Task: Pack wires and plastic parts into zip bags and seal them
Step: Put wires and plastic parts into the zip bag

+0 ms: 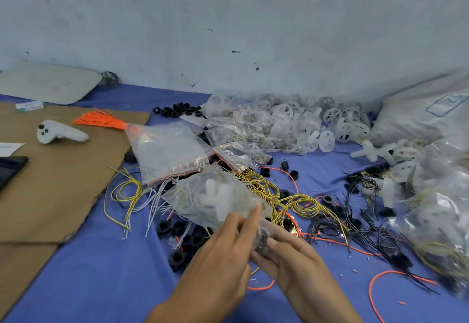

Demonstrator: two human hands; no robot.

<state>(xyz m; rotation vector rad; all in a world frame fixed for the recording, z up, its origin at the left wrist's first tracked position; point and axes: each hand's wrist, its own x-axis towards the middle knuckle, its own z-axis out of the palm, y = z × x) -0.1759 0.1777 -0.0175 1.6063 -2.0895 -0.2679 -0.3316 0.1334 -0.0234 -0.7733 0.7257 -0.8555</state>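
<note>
P1: Blue cloth over the worktop, pale scuffed wall behind. Hands?

P2: Both on one clear zip bag, held just above the cloth, center-front. Left hand pinches the bag's near edge w/ fingertips. Right hand curls round the bag's lower end, thumb on top.

P1: What's in the bag?

P2: White plastic parts; something dark at the end in the right hand, too blurred to ID.

P1: Loose stuff?

P2: Yellow wires tangled right behind the bag, black rings under and beside the left hand, black wires further right. White wheels heaped along the wall.

P1: Other bags?

P2: Bigger flat bag behind the held one, orange wires sticking out its far end onto cardboard at left. White controller lies on that cardboard.
</note>
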